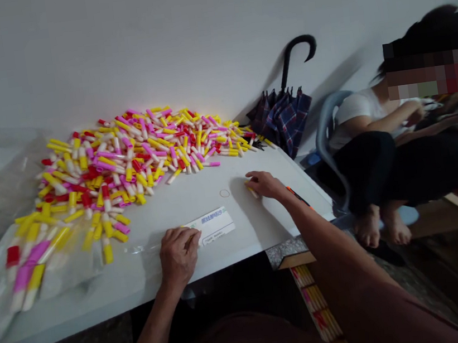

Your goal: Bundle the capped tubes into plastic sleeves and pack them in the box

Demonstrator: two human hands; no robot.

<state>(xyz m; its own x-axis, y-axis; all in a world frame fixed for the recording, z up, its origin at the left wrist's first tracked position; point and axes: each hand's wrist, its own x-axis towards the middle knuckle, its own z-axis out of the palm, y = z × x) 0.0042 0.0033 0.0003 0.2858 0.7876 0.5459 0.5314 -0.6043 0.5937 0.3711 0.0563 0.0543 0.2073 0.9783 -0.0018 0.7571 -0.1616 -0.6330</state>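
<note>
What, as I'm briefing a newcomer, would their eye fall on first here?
The heap of red, pink, yellow and white plastic tubes on the white table comes first. Nearer, the left hand touches a printed card. To the right, a plaid umbrella leans on the wall by a seated person.

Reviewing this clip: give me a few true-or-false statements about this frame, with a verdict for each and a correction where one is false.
1. The left hand rests on a printed white card. True.
2. The right hand grips a red tube. False: it holds a small yellow piece.
3. Red, pink, yellow and white plastic tubes lie heaped on the white table. True.
4. The seated person at the right is wearing shoes. False: that person has bare feet.
5. A folded plaid umbrella stands against the wall beyond the table. True.
</note>
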